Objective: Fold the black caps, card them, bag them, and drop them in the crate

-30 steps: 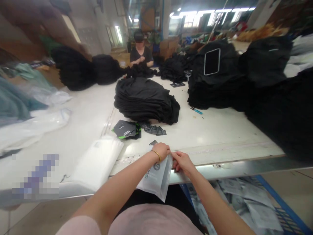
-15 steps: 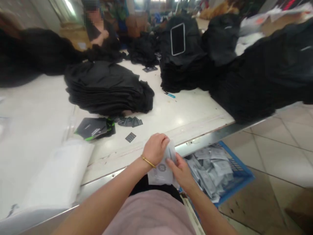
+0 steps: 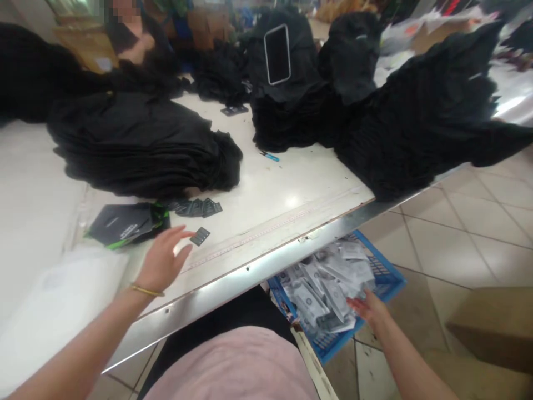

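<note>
white tabletop [image 3: 300, 172], hard, glossy and scuffed; we record a printed measuring strip [image 3: 250, 238] along its near side and a metal edge [image 3: 220, 284] in front. our left hand [image 3: 161, 261] is above the table, thumb and forefinger wide apart, nothing gripped. its forefinger is at the small dark card [image 3: 200, 236], which lies flat near the measuring strip; contact, we cannot tell. our right hand [image 3: 371, 308] is past the metal edge, fingers loosely spread, nothing seen in its grasp. it is at the grey-white packets [image 3: 320, 291] heaped in the blue basket [image 3: 393, 280]; touching or just above, we cannot tell.

surface: fanned cards [image 3: 197, 208] beside larger green-edged cards [image 3: 122, 222]; translucent white bags [image 3: 54, 311] at left; a low black cloth stack [image 3: 141, 144] behind the cards; a blue cutter [image 3: 270, 156] near a taller black pile [image 3: 287, 116] with a phone [image 3: 277, 54] on top.

room: a co-worker [image 3: 133, 41] across the table, cardboard boxes [image 3: 208, 28] behind; pale floor tiles [image 3: 441, 233] at right. far background blurred.
</note>
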Motion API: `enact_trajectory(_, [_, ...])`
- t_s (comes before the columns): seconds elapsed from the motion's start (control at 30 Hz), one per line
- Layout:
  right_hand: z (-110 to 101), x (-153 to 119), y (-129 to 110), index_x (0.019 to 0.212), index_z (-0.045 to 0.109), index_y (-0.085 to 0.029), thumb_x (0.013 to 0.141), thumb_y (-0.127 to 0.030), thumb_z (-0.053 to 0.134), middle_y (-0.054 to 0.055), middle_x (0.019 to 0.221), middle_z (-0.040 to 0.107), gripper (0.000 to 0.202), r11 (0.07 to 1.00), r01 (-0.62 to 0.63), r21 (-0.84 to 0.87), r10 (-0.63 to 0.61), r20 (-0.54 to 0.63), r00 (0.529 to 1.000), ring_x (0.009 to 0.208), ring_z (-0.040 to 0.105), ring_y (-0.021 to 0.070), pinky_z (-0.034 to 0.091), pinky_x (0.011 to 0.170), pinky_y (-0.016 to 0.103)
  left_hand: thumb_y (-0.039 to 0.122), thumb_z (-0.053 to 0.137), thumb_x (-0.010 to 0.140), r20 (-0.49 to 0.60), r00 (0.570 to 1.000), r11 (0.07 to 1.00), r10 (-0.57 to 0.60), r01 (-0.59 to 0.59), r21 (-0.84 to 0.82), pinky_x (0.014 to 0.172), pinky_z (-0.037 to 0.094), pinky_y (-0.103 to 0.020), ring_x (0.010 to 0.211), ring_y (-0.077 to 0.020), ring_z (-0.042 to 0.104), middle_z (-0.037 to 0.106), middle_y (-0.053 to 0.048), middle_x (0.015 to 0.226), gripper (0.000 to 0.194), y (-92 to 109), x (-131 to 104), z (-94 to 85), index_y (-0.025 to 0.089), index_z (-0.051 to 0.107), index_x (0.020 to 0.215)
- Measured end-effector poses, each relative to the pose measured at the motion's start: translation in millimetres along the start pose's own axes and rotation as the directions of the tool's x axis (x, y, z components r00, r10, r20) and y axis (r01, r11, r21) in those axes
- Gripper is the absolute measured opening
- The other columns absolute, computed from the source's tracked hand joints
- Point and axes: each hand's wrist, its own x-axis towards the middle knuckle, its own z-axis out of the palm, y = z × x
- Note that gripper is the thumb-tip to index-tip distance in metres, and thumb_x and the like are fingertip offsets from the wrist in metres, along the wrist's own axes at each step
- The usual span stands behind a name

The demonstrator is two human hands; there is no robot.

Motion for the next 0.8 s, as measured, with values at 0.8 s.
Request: enact_trajectory(0.8, [470.1, -41.7, -232.1, 0.089, 0.069, -0.015, 0.07, -0.018, 0.051, 0.012, 0.097, 0.068, 0.026, 0.292, 0.953, -0.079, -0.8, 0.526, 0.289, 0.093, 0.061, 0.0251, 0.044, 0.089, 0.044, 0.036, 0.034, 0.087, -0.115, 0.993, 0.884, 0.02, 0.036, 0.467, 0.09, 0.041, -0.032, 0.097, -0.02, 0.057, 0.065, -0.006, 0.102, 0.038, -144.0, 157.0, -147.2, 0.018, 0.064, 0.102])
